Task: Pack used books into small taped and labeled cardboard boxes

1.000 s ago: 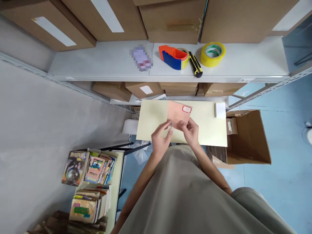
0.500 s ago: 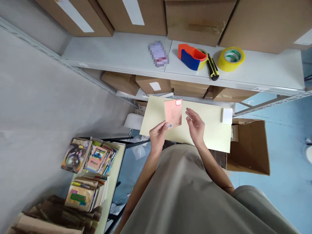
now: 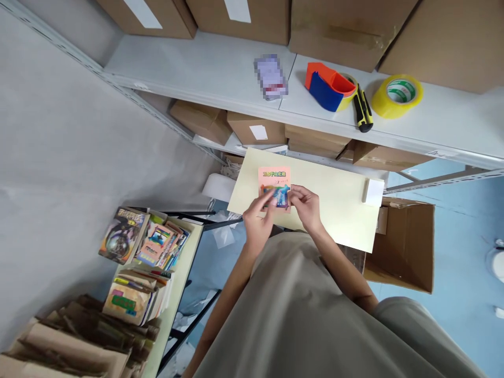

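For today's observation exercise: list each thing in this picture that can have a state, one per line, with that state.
Booklet: shut, cover up, held over the table.
Left hand: gripping the booklet.
Right hand: gripping the booklet.
Floor box: open.
Shelf boxes: closed.
Knife: lying flat; blade cannot be told.
Tape roll: lying flat.
Dispenser: loaded with tape.

I'm seeing both hands gripping a pink booklet [image 3: 274, 186] over the cream table [image 3: 338, 210] | left hand [image 3: 258, 220] pinching its lower left edge | right hand [image 3: 307, 207] pinching its lower right | tape dispenser [image 3: 328, 86], knife [image 3: 363, 108], tape roll [image 3: 397, 94] lying on shelf [image 3: 197, 68] | books [image 3: 145, 252] sitting at left
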The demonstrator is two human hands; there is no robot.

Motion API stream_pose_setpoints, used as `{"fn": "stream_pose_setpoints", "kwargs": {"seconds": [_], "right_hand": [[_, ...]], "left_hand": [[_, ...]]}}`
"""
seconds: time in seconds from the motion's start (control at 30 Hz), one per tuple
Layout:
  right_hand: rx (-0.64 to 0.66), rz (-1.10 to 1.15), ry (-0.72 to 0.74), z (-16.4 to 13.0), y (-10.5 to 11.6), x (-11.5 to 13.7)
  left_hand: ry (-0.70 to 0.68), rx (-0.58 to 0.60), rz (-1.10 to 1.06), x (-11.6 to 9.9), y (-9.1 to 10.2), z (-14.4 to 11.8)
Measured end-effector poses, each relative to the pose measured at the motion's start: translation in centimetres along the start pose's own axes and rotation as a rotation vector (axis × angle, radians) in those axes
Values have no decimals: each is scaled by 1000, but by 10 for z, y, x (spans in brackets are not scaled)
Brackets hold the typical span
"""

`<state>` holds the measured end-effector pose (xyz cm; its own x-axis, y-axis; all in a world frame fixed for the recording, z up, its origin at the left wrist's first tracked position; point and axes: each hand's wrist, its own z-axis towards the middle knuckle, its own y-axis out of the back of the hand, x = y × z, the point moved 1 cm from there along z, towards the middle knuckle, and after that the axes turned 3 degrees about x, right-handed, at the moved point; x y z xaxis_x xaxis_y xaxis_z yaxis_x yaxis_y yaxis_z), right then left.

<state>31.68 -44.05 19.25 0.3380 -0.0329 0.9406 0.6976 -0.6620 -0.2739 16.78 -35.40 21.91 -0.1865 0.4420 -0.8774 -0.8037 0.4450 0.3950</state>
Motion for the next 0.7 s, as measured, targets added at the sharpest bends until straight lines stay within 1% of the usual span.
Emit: {"fn": "stream_pose_setpoints", "kwargs": {"seconds": [0.07,0.1,0.13,0.23,0.27,0.33,0.4,0.47,0.53,0.6,0.7], "right_hand": [[-17,-1,-30,1,6,-1],[-26,-1,-39,1,9,-1],[-32,-2,-44,0,12,-2],[-19,-29,-49,1,20,-5],[-11,-45,-50,1,23,-7],[-21,-85,-28,3,27,-8],[-71,-140,32,2,29,-8],[-108,-192,77,0,26,-6],[-78,-197,63,-4,18,-5],[-29,-155,28,-8,9,-6],[-34,-133,9,-8,4,-5]], "left_hand": [[155,-79,-56,9,4,5],[233,-83,-111,14,6,6],[313,-55,-184,20,6,7],[532,92,-428,33,1,7],[583,110,-484,35,-1,6],[641,77,-525,35,-6,5],[639,21,-497,31,-11,6],[585,-17,-424,23,-16,7],[512,-25,-351,13,-22,5],[430,5,-289,4,-29,1],[269,125,-210,-5,-36,-7]]}}
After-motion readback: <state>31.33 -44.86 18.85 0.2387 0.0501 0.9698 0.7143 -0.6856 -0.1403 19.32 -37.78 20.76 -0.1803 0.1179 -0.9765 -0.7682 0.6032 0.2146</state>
